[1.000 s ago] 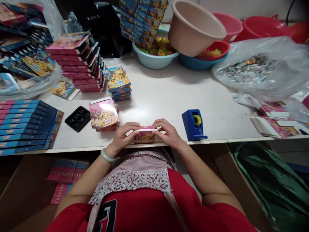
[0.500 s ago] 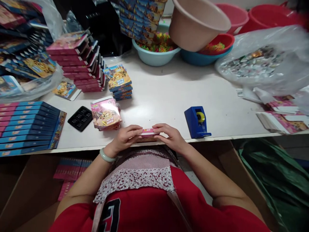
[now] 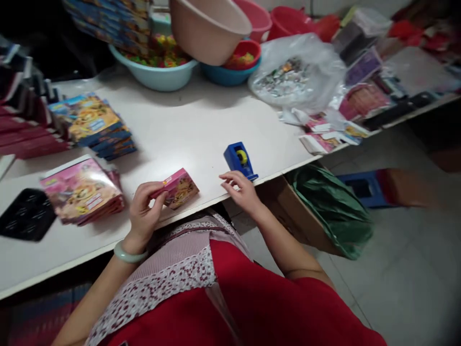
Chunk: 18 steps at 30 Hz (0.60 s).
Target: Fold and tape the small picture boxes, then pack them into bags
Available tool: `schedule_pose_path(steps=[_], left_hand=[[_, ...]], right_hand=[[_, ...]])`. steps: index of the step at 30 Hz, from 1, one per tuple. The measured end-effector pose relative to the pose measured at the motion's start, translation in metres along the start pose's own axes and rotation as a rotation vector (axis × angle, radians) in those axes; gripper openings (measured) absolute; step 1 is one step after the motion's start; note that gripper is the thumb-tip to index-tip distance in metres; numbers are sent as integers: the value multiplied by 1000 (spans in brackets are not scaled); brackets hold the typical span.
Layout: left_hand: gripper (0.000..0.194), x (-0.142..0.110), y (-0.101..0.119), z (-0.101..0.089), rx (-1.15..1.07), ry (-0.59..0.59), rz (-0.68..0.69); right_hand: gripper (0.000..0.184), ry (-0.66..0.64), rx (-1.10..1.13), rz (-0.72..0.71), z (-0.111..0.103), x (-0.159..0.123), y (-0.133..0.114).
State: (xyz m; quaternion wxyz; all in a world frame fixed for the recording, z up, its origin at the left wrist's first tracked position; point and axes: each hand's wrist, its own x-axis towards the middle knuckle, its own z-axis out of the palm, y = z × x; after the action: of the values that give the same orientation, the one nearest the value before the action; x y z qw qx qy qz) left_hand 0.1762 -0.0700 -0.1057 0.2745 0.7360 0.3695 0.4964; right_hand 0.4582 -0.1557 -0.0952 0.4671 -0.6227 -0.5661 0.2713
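My left hand (image 3: 146, 206) pinches the left end of a small pink printed box (image 3: 182, 188), which stands on edge near the table's front. A blue tape dispenser (image 3: 238, 161) with a yellow roll sits on the table to the right. Just in front of it, apart from the box, my right hand (image 3: 240, 191) has its fingers loosely curled and apart, with nothing visible in them. Left of my left hand lies a stack of pink boxes (image 3: 84, 190), and behind that a stack of blue-and-yellow boxes (image 3: 95, 122).
A black tray (image 3: 27, 214) lies at the left. Along the back stand a light-blue basin (image 3: 158, 79) of small colourful pieces, a tilted beige bucket (image 3: 211, 36) and a clear plastic bag (image 3: 324, 72). Flattened cartons (image 3: 320, 139) lie at the right edge. A green-lined carton (image 3: 331, 216) stands below.
My right hand has let go of the box and moved right beside the tape dispenser. My left hand still holds the box, now tilted. The view has swung to the right.
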Motion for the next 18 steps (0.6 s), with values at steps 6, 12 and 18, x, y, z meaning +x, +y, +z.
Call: schedule_pose_path(steps=[6, 12, 18], left_hand=[[23, 3, -2, 16, 37, -54, 128], [33, 3, 2, 12, 61, -90, 82], [33, 2, 0, 13, 99, -70, 168]], right_hand=[[17, 218, -468, 219, -81, -9, 40], [33, 335, 147, 399, -67, -14, 53], [24, 438, -9, 315, -59, -34, 61]])
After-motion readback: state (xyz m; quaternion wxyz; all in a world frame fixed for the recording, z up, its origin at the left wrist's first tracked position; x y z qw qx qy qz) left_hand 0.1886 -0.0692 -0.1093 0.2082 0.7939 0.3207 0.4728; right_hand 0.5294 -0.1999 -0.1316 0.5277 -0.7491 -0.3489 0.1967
